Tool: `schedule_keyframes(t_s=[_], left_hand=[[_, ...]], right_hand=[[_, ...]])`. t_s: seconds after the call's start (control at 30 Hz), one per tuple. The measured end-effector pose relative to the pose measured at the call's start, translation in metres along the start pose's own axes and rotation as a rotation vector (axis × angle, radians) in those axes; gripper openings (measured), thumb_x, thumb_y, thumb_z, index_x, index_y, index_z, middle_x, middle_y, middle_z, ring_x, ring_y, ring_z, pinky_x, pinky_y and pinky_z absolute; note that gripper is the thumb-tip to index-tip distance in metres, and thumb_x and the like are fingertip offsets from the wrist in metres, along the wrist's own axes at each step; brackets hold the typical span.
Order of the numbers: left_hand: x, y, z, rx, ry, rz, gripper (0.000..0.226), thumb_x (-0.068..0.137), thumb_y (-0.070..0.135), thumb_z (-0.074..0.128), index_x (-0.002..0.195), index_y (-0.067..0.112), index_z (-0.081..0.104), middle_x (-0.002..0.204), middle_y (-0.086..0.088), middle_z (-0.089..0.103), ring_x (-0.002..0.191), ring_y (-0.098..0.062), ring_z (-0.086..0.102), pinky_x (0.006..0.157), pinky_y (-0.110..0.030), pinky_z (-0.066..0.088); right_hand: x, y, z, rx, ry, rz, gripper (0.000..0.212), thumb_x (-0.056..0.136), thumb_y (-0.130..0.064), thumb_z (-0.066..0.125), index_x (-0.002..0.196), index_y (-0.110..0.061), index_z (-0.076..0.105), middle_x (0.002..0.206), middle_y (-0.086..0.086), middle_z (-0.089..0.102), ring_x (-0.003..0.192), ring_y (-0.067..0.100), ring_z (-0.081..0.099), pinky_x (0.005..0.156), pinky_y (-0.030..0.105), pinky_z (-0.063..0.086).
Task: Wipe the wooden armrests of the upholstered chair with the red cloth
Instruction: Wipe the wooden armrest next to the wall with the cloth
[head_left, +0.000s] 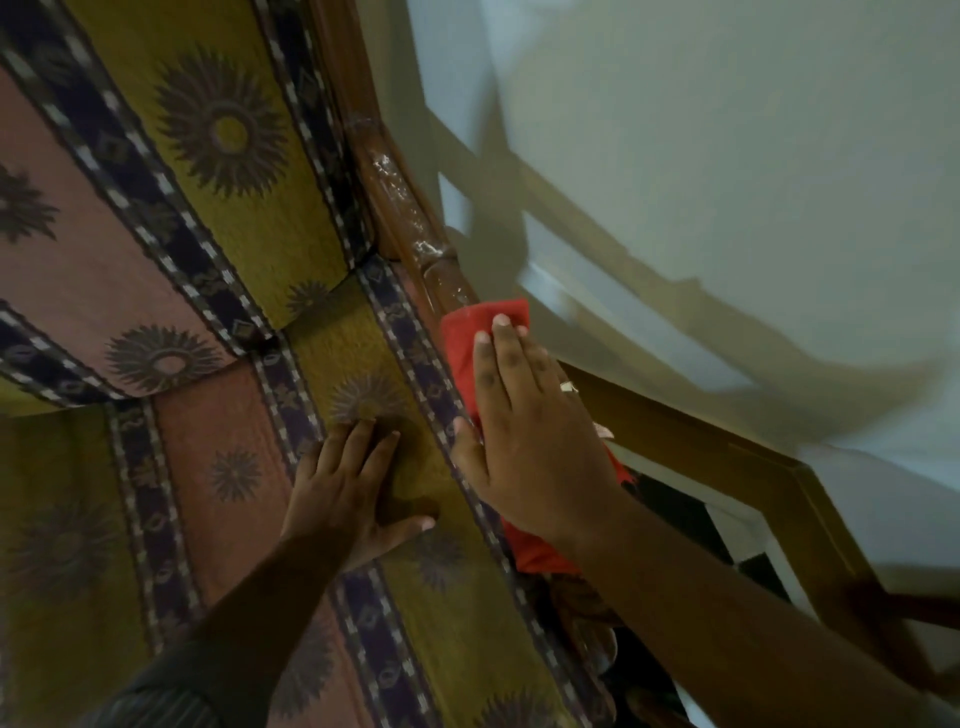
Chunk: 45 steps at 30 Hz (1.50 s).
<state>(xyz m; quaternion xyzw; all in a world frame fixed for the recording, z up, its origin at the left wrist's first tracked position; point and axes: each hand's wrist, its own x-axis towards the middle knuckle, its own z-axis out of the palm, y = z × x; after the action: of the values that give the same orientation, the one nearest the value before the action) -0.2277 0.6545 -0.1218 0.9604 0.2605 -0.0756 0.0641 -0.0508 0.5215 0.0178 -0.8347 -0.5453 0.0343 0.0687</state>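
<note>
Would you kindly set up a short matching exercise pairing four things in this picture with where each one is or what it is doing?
Things:
1. left hand
2. right hand
3. red cloth
4. glossy carved wooden armrest

States:
A. lies draped over the wood, under a palm
B. rests flat on the patterned seat cushion
C. runs along the chair's edge beside the pale wall
D. presses the fabric down with straight fingers

Pairs: 1-B, 2-D, 3-A, 4-C
</note>
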Motion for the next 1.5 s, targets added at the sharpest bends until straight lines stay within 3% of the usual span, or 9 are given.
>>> schedule_keyframes(t_s=[0.2,0.43,0.67,0.77,0.9,1.03,1.2,1.33,1.5], left_hand=[[0.048,-0.016,-0.014,0.025,-0.025,0.096,0.127,0.063,0.103,0.013,0.157,0.018,0.007,0.166,-0.011,0.001,0.153,-0.032,-0.002,0.123,-0.053,0.003],[0.05,-0.022,0.0,-0.017,0.008,0.118,0.124,0.068,0.1,0.023,0.159,0.017,0.009,0.167,-0.01,0.002,0.153,-0.031,-0.003,0.123,-0.054,0.005],[0.042,-0.018,-0.002,-0.05,-0.002,0.069,0.122,0.068,0.1,0.025,0.158,0.019,0.01,0.167,-0.009,0.005,0.153,-0.03,-0.001,0.122,-0.052,0.004],[0.044,-0.021,0.0,-0.043,0.011,0.067,0.122,0.068,0.1,0.026,0.158,0.019,0.011,0.166,-0.009,0.006,0.153,-0.03,0.001,0.122,-0.051,0.004],[0.044,-0.02,0.003,-0.044,0.021,0.07,0.12,0.07,0.099,0.025,0.158,0.019,0.011,0.167,-0.01,0.007,0.154,-0.031,0.002,0.122,-0.054,0.008],[0.044,-0.017,0.005,-0.054,0.044,0.071,0.118,0.071,0.097,0.025,0.158,0.017,0.015,0.166,-0.012,0.012,0.153,-0.033,0.007,0.121,-0.055,0.011],[0.043,-0.017,0.005,-0.038,0.035,0.071,0.119,0.071,0.097,0.025,0.158,0.016,0.018,0.166,-0.012,0.014,0.153,-0.033,0.008,0.121,-0.055,0.011],[0.044,-0.019,0.005,-0.036,0.025,0.067,0.12,0.07,0.098,0.027,0.158,0.018,0.014,0.166,-0.011,0.011,0.153,-0.032,0.005,0.121,-0.057,0.014],[0.045,-0.02,0.007,-0.042,0.028,0.069,0.121,0.069,0.099,0.028,0.158,0.018,0.013,0.167,-0.011,0.009,0.154,-0.031,0.003,0.121,-0.056,0.011]], right_hand=[[0.007,0.004,-0.001,-0.088,-0.034,-0.162,0.069,0.099,-0.041,0.031,0.155,-0.002,0.025,0.164,0.02,0.021,0.154,0.034,0.014,0.125,0.05,0.018],[0.033,0.006,-0.002,-0.15,-0.104,-0.281,0.081,0.09,-0.051,0.039,0.156,-0.004,0.026,0.166,0.015,0.019,0.155,0.03,0.013,0.125,0.046,0.015],[0.028,0.007,0.0,0.246,-0.117,0.089,0.08,0.098,-0.058,0.025,0.158,-0.019,-0.011,0.168,0.005,-0.015,0.155,0.021,-0.003,0.122,0.039,0.012],[-0.004,0.012,0.004,0.191,-0.078,0.007,0.072,0.102,-0.05,0.027,0.159,-0.018,-0.004,0.169,0.002,-0.012,0.155,0.019,-0.01,0.122,0.039,0.006],[-0.021,0.017,0.003,-0.051,-0.08,-0.181,0.064,0.102,-0.035,0.037,0.157,-0.006,0.022,0.168,0.013,0.013,0.156,0.032,0.007,0.121,0.053,0.026],[0.018,0.014,-0.003,-0.151,-0.123,-0.329,0.063,0.099,-0.039,0.035,0.152,-0.006,0.034,0.163,0.015,0.029,0.153,0.033,0.02,0.123,0.053,0.022],[0.092,0.005,0.0,0.061,-0.113,-0.101,0.07,0.104,-0.04,0.03,0.158,-0.009,0.0,0.169,0.012,-0.006,0.156,0.026,-0.003,0.125,0.042,0.008],[0.081,0.005,0.004,0.262,-0.083,0.119,0.069,0.105,-0.045,0.025,0.159,-0.012,-0.002,0.169,0.012,-0.001,0.155,0.028,0.009,0.115,0.033,0.011],[0.041,0.006,0.0,0.094,-0.076,-0.026,0.067,0.103,-0.04,0.024,0.159,-0.01,0.002,0.169,0.012,-0.001,0.156,0.03,0.001,0.121,0.04,0.012]])
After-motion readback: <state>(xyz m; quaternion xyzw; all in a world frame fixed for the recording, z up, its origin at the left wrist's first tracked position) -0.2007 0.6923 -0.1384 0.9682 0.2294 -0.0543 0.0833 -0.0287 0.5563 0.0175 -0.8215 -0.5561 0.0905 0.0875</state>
